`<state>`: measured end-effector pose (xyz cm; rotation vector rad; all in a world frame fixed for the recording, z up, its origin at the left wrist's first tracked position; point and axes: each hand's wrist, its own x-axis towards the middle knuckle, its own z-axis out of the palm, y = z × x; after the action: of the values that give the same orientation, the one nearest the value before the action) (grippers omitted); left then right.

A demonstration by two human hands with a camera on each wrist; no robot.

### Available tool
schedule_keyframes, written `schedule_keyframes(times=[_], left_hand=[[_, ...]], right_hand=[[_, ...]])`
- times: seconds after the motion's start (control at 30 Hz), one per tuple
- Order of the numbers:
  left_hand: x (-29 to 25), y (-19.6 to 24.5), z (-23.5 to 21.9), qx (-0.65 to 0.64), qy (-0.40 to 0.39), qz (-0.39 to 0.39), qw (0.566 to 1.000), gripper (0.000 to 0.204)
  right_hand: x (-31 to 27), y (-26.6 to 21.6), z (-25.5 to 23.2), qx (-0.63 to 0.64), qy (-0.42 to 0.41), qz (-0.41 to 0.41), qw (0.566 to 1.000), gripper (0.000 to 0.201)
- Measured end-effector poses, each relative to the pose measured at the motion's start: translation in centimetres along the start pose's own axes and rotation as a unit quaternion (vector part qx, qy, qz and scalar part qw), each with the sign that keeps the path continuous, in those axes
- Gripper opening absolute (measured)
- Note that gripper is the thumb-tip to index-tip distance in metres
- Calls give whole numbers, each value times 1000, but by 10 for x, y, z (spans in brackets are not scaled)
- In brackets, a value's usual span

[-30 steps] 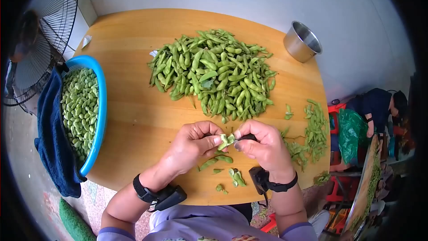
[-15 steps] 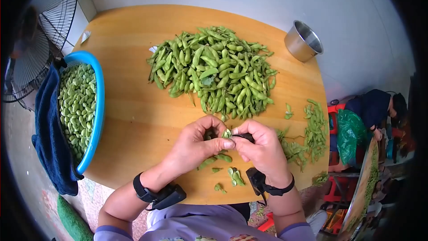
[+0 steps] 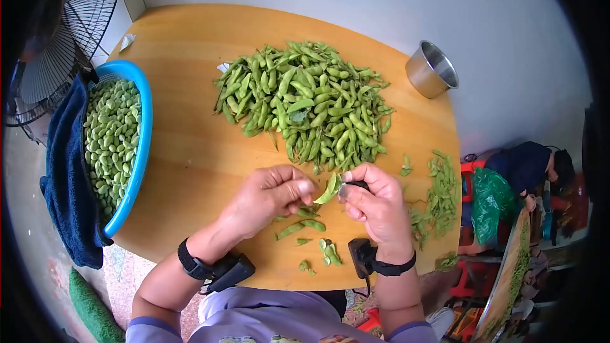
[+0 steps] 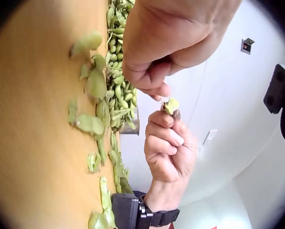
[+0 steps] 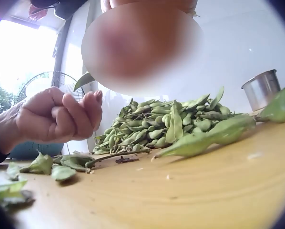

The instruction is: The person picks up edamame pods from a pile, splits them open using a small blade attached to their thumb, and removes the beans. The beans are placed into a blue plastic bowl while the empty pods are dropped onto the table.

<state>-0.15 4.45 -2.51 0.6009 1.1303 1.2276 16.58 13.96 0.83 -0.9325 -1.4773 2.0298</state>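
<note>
In the head view the left hand (image 3: 264, 202) is just left of a split green pod (image 3: 328, 189), apart from it, fingers curled and thumb against them; no object shows in it, though its palm is hidden. Pinched in the right hand (image 3: 380, 206) are the pod and a small dark-handled tool (image 3: 357, 185). The left wrist view shows the right hand (image 4: 168, 148) upright with the pod (image 4: 171, 106) at its fingertips. Whole pods (image 3: 312, 223) and opened shells (image 3: 330, 252) lie below the hands. A large pod heap (image 3: 305, 101) lies beyond them.
A blue basket (image 3: 147, 111) of shelled beans, with a dark blue towel (image 3: 63, 178) over its side, stands left. A metal cup (image 3: 432, 70) stands back right. Empty shells (image 3: 443, 190) line the table's right edge. A fan (image 3: 63, 38) stands beyond the basket.
The left hand has drawn back leftward from the pod, which both hands held before. The pod now shows split open in the right hand. The head view has shifted slightly.
</note>
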Motion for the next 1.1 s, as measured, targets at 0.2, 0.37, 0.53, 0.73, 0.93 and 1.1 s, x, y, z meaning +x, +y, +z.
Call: schedule_keyframes(times=[0.2, 0.37, 0.53, 0.73, 0.93, 1.1], left_hand=[[0, -8, 5, 14, -43, 47, 998, 12], [-2, -5, 5, 22, -13, 58, 998, 9], [-4, -2, 4, 99, -13, 62, 993, 8], [-5, 0, 7, 125, 10, 98, 987, 7], [-4, -3, 6, 130, 13, 132, 983, 6], [-4, -1, 6, 147, 18, 137, 979, 5]], right_hand=[[-1, -2, 3, 48, -18, 17, 999, 8], [-3, -4, 3, 58, -86, 82, 991, 9], [-3, -1, 2, 2, -93, 66, 994, 11], [-5, -6, 3, -40, -86, 68, 993, 9], [-8, -6, 3, -109, -86, 48, 989, 9], [-7, -5, 4, -176, -91, -14, 980, 13]])
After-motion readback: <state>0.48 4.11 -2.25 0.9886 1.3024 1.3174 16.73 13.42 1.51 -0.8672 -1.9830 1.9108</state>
